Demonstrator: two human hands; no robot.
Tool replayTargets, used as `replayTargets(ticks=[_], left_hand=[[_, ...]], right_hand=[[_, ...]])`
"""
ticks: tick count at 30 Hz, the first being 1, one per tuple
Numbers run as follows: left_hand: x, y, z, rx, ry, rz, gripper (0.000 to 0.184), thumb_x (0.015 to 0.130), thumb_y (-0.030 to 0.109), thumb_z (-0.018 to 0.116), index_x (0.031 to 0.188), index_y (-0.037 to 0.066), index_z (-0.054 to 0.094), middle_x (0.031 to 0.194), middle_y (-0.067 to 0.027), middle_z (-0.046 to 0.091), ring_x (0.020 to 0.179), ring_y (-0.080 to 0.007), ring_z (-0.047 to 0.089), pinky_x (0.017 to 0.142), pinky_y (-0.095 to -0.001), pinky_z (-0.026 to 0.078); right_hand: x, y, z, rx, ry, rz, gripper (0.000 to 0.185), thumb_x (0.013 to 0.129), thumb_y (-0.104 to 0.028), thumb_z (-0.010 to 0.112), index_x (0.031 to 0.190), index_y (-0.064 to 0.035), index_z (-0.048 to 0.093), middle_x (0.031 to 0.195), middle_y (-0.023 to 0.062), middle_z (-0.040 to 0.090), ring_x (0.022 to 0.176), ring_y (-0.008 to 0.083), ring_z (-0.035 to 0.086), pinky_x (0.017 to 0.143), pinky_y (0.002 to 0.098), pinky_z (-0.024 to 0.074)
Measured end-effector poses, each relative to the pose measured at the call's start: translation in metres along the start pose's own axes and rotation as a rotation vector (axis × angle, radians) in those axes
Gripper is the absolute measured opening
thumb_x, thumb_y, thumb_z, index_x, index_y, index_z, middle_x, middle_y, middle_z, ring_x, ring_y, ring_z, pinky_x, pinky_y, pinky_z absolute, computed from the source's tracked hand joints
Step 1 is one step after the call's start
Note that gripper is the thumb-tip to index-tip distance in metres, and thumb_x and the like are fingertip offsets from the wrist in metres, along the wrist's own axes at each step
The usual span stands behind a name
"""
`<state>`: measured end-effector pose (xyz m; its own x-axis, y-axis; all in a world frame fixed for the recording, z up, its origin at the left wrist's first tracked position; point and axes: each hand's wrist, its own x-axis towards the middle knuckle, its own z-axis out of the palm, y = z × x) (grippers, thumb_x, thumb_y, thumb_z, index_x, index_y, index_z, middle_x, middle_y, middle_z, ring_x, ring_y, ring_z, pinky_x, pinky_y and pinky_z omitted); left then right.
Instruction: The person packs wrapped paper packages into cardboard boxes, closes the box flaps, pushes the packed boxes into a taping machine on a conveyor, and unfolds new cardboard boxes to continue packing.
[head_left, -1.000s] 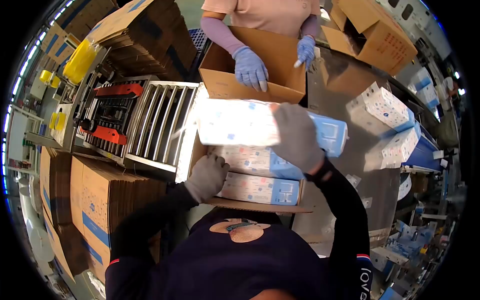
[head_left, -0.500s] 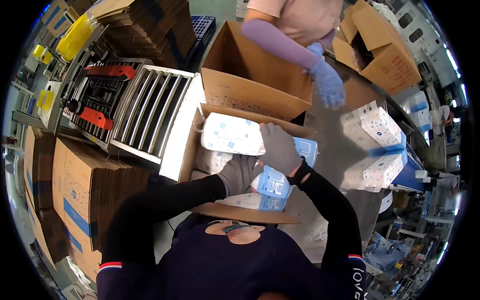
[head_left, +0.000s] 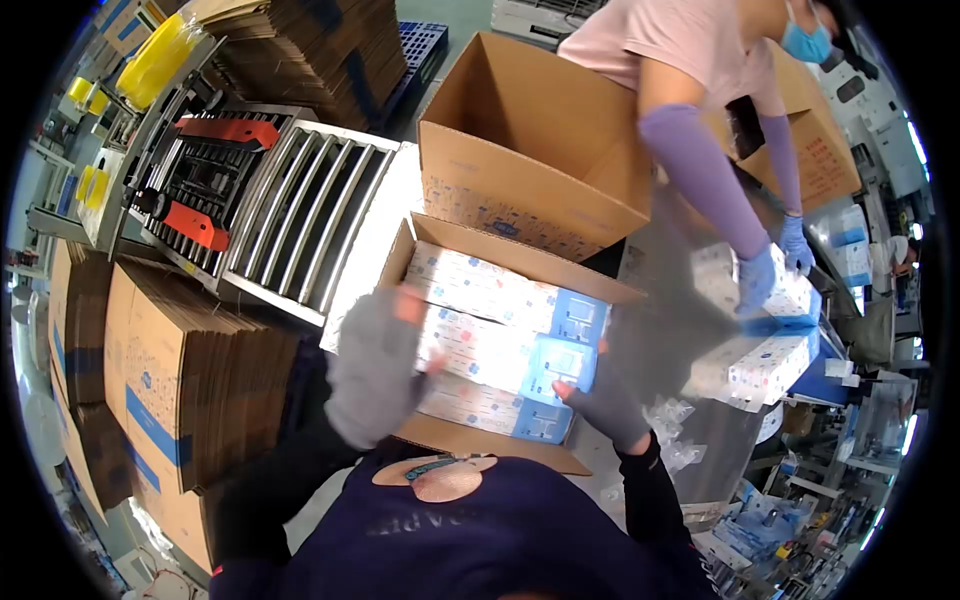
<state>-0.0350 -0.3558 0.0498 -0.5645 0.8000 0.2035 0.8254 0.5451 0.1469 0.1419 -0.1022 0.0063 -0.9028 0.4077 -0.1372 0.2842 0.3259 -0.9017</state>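
Observation:
An open cardboard carton (head_left: 525, 243) stands in front of me, holding a row of white packs (head_left: 470, 345) with blue printed ends. My left hand (head_left: 375, 365), in a grey fingertipless glove, is blurred at the carton's left side; its fingers look apart and nothing shows in it. At the right side is my right hand (head_left: 612, 400), gloved the same way. Its thumb reaches over the blue pack ends, apart from the other fingers, which are partly blurred. Whether it touches the packs or the carton wall, I cannot tell.
A larger open carton (head_left: 540, 110) stands just beyond. A co-worker's blue-gloved hand (head_left: 757, 280) is at more white packs (head_left: 765, 355) on the metal table (head_left: 650, 350). To the left are a roller conveyor (head_left: 310, 215) and stacked flat cartons (head_left: 200, 370). Clear plastic (head_left: 672, 435) lies at right.
The white pack that my hands held over the carton now lies out of my hands, in the row. My hands have parted to both sides. The co-worker has leaned right toward the packs.

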Motion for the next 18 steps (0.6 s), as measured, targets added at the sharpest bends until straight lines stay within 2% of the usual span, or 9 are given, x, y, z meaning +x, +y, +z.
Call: replayTargets(ticks=[1, 2, 3, 6, 10, 13, 14, 17, 18], left_hand=[[-0.003, -0.01, -0.014, 0.19, 0.134, -0.138, 0.074, 0.082, 0.038, 0.073, 0.133, -0.009, 0.047, 0.115, -0.0252, 0.059, 0.109, -0.0403, 0.058, 0.092, -0.0482, 0.048], [-0.006, -0.027, -0.009, 0.008, -0.098, -0.334, 0.064, 0.086, 0.034, 0.069, 0.13, -0.008, 0.051, 0.1, -0.0234, 0.063, 0.095, -0.0386, 0.063, 0.081, -0.0477, 0.051], [-0.007, -0.046, 0.005, -0.179, -0.313, -0.547, 0.054, 0.089, 0.029, 0.066, 0.127, -0.007, 0.054, 0.085, -0.0217, 0.066, 0.081, -0.037, 0.067, 0.07, -0.0471, 0.053], [-0.019, -0.12, 0.057, -0.101, -0.197, -0.461, 0.042, 0.084, 0.018, 0.064, 0.12, -0.003, 0.062, 0.072, -0.0217, 0.065, 0.067, -0.0381, 0.066, 0.063, -0.0466, 0.053], [0.011, -0.158, 0.058, -0.222, -0.117, -0.268, 0.028, 0.079, 0.011, 0.062, 0.105, 0.002, 0.071, 0.077, -0.0208, 0.068, 0.073, -0.0371, 0.067, 0.068, -0.047, 0.054], [0.04, -0.181, 0.055, -0.282, -0.119, -0.213, 0.021, 0.08, 0.012, 0.062, 0.098, 0.003, 0.069, 0.077, -0.0201, 0.067, 0.076, -0.0389, 0.066, 0.07, -0.0481, 0.053], [0.039, -0.194, 0.054, -0.261, -0.147, -0.203, 0.022, 0.08, 0.012, 0.062, 0.099, 0.003, 0.07, 0.077, -0.0201, 0.067, 0.076, -0.0391, 0.066, 0.07, -0.0482, 0.053], [0.044, -0.212, 0.046, -0.29, -0.082, -0.152, 0.027, 0.078, 0.011, 0.06, 0.102, 0.005, 0.071, 0.079, -0.0213, 0.068, 0.078, -0.0401, 0.067, 0.072, -0.0488, 0.053], [0.041, -0.218, 0.039, -0.32, -0.056, -0.132, 0.028, 0.078, 0.01, 0.06, 0.102, 0.005, 0.071, 0.079, -0.0216, 0.068, 0.079, -0.0401, 0.067, 0.072, -0.0488, 0.053]], right_hand=[[-0.005, 0.027, 0.013, 0.083, 0.002, 0.171, 0.075, 0.086, -0.032, 0.072, 0.139, 0.0083, 0.038, 0.121, 0.0205, 0.059, 0.113, 0.0296, 0.06, 0.095, 0.0395, 0.0477], [-0.011, 0.041, 0.022, 0.157, 0.004, 0.346, 0.076, 0.086, -0.03, 0.072, 0.141, 0.0083, 0.036, 0.121, 0.0204, 0.059, 0.114, 0.0291, 0.06, 0.096, 0.039, 0.0473], [-0.008, 0.043, 0.021, 0.141, -0.062, 0.303, 0.077, 0.086, -0.028, 0.072, 0.143, 0.0081, 0.035, 0.12, 0.0213, 0.06, 0.112, 0.0302, 0.061, 0.095, 0.0387, 0.0477], [0.01, 0.023, 0.026, 0.041, -0.229, 0.287, 0.074, 0.087, -0.018, 0.066, 0.149, 0.0036, 0.033, 0.123, 0.0259, 0.056, 0.112, 0.0376, 0.059, 0.096, 0.0404, 0.0469], [-0.006, 0.114, 0.098, -0.978, 0.031, -0.174, 0.074, 0.079, -0.013, 0.061, 0.149, -0.0054, 0.038, 0.141, 0.0268, 0.038, 0.129, 0.0451, 0.039, 0.109, 0.0519, 0.0335], [0.007, 0.082, 0.11, -1.187, 0.31, -0.219, 0.077, 0.08, -0.013, 0.06, 0.152, -0.0058, 0.033, 0.142, 0.0268, 0.037, 0.13, 0.0452, 0.038, 0.11, 0.0557, 0.0305], [0.003, 0.073, 0.11, -1.005, 0.283, -0.101, 0.081, 0.081, -0.014, 0.062, 0.154, -0.0054, 0.028, 0.146, 0.0273, 0.034, 0.131, 0.0477, 0.036, 0.11, 0.0584, 0.0291], [-0.023, 0.099, 0.098, -0.469, 0.79, -0.055, 0.085, 0.085, -0.03, 0.071, 0.153, -0.0031, 0.029, 0.144, 0.0282, 0.041, 0.129, 0.0414, 0.044, 0.108, 0.0515, 0.0352], [-0.034, 0.159, 0.091, -0.089, 0.657, 0.145, 0.081, 0.084, -0.03, 0.074, 0.15, -0.003, 0.034, 0.126, 0.022, 0.048, 0.112, 0.0331, 0.049, 0.096, 0.0457, 0.0408]])
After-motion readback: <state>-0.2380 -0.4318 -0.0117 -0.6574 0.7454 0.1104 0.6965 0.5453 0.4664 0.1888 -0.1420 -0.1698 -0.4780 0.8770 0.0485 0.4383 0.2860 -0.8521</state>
